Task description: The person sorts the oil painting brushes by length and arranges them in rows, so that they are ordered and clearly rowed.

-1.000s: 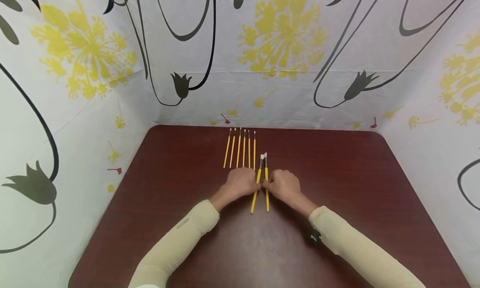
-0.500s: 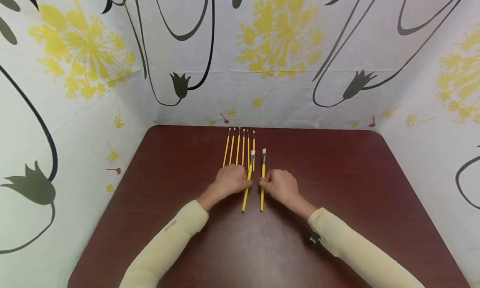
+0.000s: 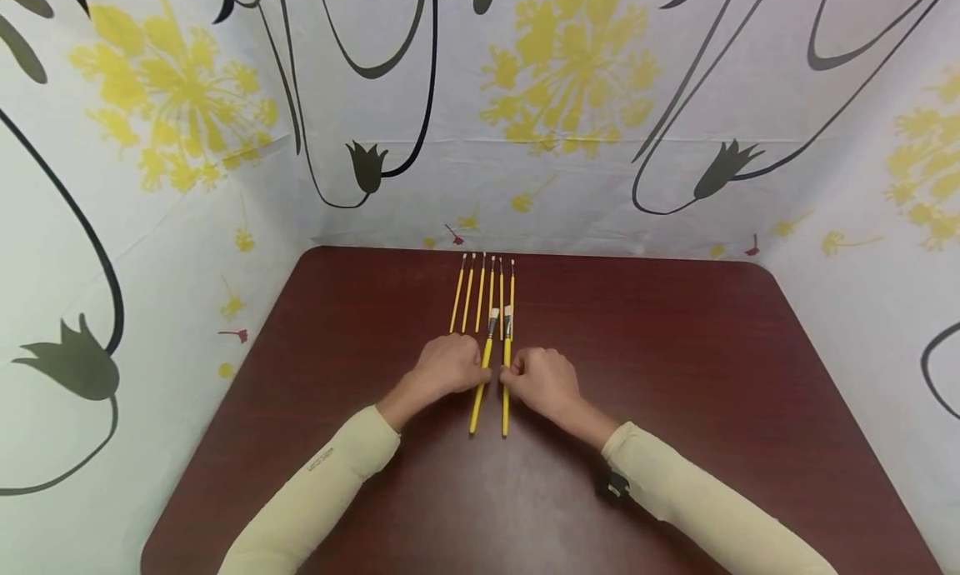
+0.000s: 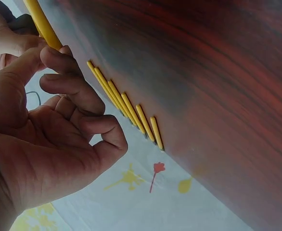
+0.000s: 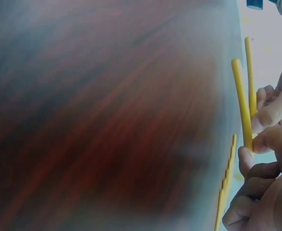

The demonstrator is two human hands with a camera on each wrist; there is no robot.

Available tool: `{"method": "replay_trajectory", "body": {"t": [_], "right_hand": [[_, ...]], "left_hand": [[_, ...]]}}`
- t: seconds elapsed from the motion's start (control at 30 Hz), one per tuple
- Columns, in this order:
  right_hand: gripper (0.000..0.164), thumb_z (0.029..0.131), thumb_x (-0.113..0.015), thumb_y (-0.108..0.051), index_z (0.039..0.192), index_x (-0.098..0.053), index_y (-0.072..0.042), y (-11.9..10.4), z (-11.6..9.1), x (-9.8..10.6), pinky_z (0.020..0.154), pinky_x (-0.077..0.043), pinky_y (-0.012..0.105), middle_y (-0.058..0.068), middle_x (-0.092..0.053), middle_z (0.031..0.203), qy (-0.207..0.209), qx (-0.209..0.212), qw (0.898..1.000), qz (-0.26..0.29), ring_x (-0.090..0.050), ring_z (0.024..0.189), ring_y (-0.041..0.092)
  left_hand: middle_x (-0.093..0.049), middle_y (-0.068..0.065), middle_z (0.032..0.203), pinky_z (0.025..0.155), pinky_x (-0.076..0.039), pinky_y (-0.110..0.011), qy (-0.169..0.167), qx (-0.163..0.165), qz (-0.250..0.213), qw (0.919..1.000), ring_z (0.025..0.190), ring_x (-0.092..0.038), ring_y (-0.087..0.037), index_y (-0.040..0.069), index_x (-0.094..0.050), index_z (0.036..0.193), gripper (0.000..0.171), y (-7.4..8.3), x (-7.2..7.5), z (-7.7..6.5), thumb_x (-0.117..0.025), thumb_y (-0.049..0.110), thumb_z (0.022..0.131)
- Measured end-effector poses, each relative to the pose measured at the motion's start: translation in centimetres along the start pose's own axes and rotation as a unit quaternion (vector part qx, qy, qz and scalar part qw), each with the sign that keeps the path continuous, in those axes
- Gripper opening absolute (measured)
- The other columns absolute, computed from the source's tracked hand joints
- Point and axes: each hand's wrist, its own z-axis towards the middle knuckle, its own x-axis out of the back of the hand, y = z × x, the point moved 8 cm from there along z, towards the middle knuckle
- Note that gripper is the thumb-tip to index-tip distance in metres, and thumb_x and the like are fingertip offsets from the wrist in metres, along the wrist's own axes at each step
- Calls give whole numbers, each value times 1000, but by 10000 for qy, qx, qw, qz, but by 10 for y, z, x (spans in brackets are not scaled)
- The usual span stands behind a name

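Note:
In the head view my left hand [image 3: 448, 365] pinches a yellow-handled paintbrush [image 3: 477, 405] between thumb and fingers, its pale bristles pointing away from me. A second similar paintbrush [image 3: 506, 410], nearly parallel to the first, is pinched by my right hand [image 3: 543, 382]. Both brushes slant slightly and have dark ferrules; a narrow gap separates their handles. Beyond them several thinner yellow paintbrushes [image 3: 468, 293] lie side by side, and the held bristles overlap that row in this view. The left wrist view shows the held handle [image 4: 45, 29] at its top left.
The dark red-brown table [image 3: 675, 350] spreads around the brushes, its far edge just behind the row. A white flower-printed sheet [image 3: 457, 100] hangs at the back and both sides. A small dark device [image 3: 617, 483] sits at the right wrist.
Both hands have shifted left with their paintbrushes. The brushes' bristle ends nearly met at first, then spread apart, and are now close together again. The row has stayed in place.

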Motion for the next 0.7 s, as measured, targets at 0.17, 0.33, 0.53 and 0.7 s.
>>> {"method": "replay_trajectory", "body": {"t": [0.17, 0.33, 0.53, 0.7], "right_hand": [[36, 91, -73, -40, 59, -62, -28, -12, -4, -10, 50, -41, 32, -12, -58, 55, -204, -4, 9998, -83, -52, 50, 12], [38, 91, -73, -43, 58, -61, -29, -20, -8, -18, 50, -41, 32, -12, -58, 56, -331, -17, 9994, -111, -53, 51, 12], [40, 91, -74, -43, 57, -60, -29, -27, -13, -24, 48, -40, 31, -13, -57, 55, -366, 66, 9993, -90, -51, 50, 11], [41, 92, -73, -43, 57, -60, -27, -33, -15, -28, 46, -39, 30, -11, -55, 54, -436, 105, 9990, -91, -48, 49, 10]], "left_hand": [[-27, 12, 46, 45, -24, -26, 50, 69, 172, 9998, 45, -28, -7, 22, -39, 49, 54, -5, 2, -10, -73, 35, 90], [-27, 11, 47, 45, -26, -27, 61, 138, 284, 9995, 46, -28, -8, 22, -39, 51, 53, -12, 1, -19, -73, 36, 88], [-30, 10, 49, 46, -29, -27, -129, 263, 258, 9992, 46, -32, -9, 22, -41, 52, 54, -17, -6, -25, -73, 41, 92], [-34, 9, 50, 46, -30, -27, -219, 325, 263, 9989, 47, -36, -10, 21, -44, 55, 52, -18, -8, -30, -73, 42, 93]]}}
